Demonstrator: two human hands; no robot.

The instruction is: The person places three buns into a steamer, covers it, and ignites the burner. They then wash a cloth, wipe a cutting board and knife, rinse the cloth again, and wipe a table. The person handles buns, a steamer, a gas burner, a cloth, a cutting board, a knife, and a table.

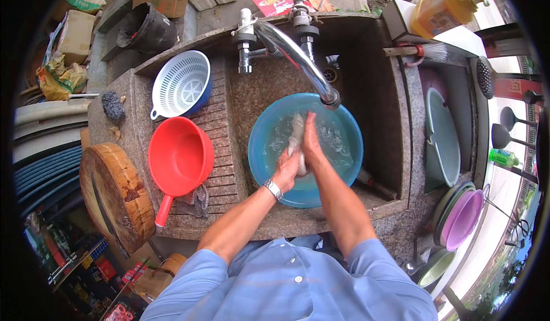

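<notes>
A pale wet cloth (297,132) is squeezed between my two hands over a blue plastic basin (255,157) of cloudy water. My left hand (287,168), with a metal watch at the wrist, grips the cloth from the left. My right hand (311,139) presses flat against it from the right, fingers pointing towards the tap. The curved chrome faucet (296,54) reaches over the basin's far rim. The basin sits in a stone sink (253,84). How far my fingers wrap round the cloth underneath is hidden.
Left on the ribbed drainboard are a white colander (182,82) and a red dipper (178,153); a round wooden chopping block (118,196) leans beyond. A brush (414,51) lies on the right sink wall, near a grey-green tub (444,138) and stacked colanders (463,220). A yellow jug (442,9) stands far right.
</notes>
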